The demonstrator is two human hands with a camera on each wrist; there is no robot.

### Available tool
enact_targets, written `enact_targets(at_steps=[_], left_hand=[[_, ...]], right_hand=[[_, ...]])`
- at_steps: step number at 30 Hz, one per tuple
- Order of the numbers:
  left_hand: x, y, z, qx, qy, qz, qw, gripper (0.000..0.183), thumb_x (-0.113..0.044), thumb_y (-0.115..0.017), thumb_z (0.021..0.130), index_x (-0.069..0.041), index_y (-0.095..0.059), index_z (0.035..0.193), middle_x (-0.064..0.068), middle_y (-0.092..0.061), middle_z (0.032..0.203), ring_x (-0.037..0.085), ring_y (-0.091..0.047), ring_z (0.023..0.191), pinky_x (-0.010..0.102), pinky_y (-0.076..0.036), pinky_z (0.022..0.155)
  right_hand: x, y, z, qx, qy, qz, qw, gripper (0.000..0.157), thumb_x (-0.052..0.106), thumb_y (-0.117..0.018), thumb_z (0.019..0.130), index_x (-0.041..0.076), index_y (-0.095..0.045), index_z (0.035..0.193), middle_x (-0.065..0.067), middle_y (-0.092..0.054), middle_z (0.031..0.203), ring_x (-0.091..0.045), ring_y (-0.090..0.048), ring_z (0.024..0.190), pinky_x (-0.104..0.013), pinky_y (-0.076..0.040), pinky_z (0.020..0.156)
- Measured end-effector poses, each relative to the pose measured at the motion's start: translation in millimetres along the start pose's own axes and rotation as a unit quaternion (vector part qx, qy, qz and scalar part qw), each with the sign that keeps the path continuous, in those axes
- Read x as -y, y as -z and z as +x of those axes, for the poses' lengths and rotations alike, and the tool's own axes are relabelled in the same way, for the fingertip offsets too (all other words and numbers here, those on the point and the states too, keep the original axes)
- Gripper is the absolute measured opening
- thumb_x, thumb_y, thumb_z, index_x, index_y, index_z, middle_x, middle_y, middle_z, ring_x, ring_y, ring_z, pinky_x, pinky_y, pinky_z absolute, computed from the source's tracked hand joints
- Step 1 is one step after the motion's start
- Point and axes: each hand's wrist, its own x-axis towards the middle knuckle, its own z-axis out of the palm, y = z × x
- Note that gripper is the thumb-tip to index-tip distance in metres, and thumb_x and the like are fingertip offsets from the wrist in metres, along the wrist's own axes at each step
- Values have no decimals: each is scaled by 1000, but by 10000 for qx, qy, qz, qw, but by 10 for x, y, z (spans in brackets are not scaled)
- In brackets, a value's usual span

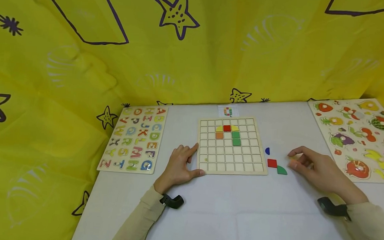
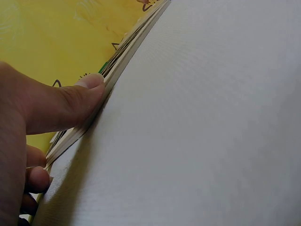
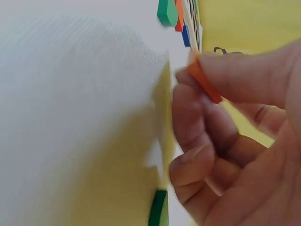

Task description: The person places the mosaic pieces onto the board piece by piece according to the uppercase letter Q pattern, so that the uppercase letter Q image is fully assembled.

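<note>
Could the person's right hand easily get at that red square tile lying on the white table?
Probably yes: the red square tile lies bare just beside the right hand, though its fingers already pinch an orange piece.

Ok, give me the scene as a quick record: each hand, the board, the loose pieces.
left hand: rests on the grid board at its left edge, thumb on the rim
right hand: pinches an orange piece
board: six coloured tiles near the top
loose pieces: blue piece, red square, green piece right of the board

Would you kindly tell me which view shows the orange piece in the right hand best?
The right wrist view: the orange piece sits pinched between the right hand fingers. The head view barely shows it; the left wrist view misses it.
</note>
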Motion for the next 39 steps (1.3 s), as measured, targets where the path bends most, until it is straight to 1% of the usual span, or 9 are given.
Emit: enact_targets(at_steps=[4,8,11,16,18,22,25,29,39], left_hand=[[1,1,3,-3,-5,7,10000,95,-45,-92,74,-2,-58,151,-3,-44,78,15,-37,81,31,-28,79],[-1,3,9,-28,-36,-27,10000,95,-45,-92,74,-1,-58,151,-3,-44,77,15,-37,80,32,-28,79],[1,1,17,-20,-34,-54,10000,95,-45,-92,74,-1,-57,151,-2,-45,78,16,-37,81,32,-28,79],[10,-8,29,-9,-17,-4,10000,95,-46,-92,74,-2,-58,151,-3,-45,78,15,-37,81,32,-28,79],[15,-13,32,-8,-21,23,10000,95,-46,-92,74,-3,-58,151,-3,-44,78,14,-37,81,31,-29,79],[22,-21,36,-2,-33,19,10000,96,-47,-92,74,-3,-58,151,-3,-45,77,14,-37,80,31,-29,79],[25,-21,37,-11,-42,-16,10000,95,-48,-92,74,-3,-58,151,-3,-45,77,14,-37,80,31,-29,78],[26,-18,31,-25,-31,-20,10000,95,-48,-92,74,-2,-58,151,-3,-45,77,14,-37,80,31,-28,78],[0,1,8,-29,5,-77,10000,95,-46,-92,74,-3,-58,151,-3,-45,77,14,-36,80,31,-28,78]], right_hand=[[55,-1,78,-75,-152,268,9995,16,21,-77,99,18,-72,114,4,-67,82,-6,-53,72,-22,-42,64],[139,-28,157,-221,-107,492,9985,22,17,-83,93,16,-75,113,1,-70,84,-5,-58,73,-16,-47,68],[215,-56,223,-141,-123,626,9979,26,18,-84,92,15,-76,117,-1,-73,91,-3,-62,77,-13,-50,71],[326,-105,348,123,-125,839,9963,29,12,-80,95,12,-75,124,-5,-77,101,-3,-69,86,-13,-54,77],[368,-128,402,163,-93,934,9954,31,10,-80,95,12,-75,125,-6,-78,103,-6,-71,88,-13,-54,78],[443,-184,512,243,-75,1120,9934,34,17,-81,95,9,-74,127,-8,-79,106,-14,-74,92,-14,-54,79],[498,-233,594,307,-103,1233,9918,34,18,-81,95,8,-74,127,-8,-79,107,-17,-74,94,-16,-55,78],[586,-308,716,282,-83,1324,9908,32,17,-81,95,7,-75,125,-8,-79,104,-17,-71,92,-19,-55,76],[754,-536,975,196,230,1398,9897,29,20,-83,94,6,-78,119,-7,-77,99,-20,-67,89,-22,-51,77]])
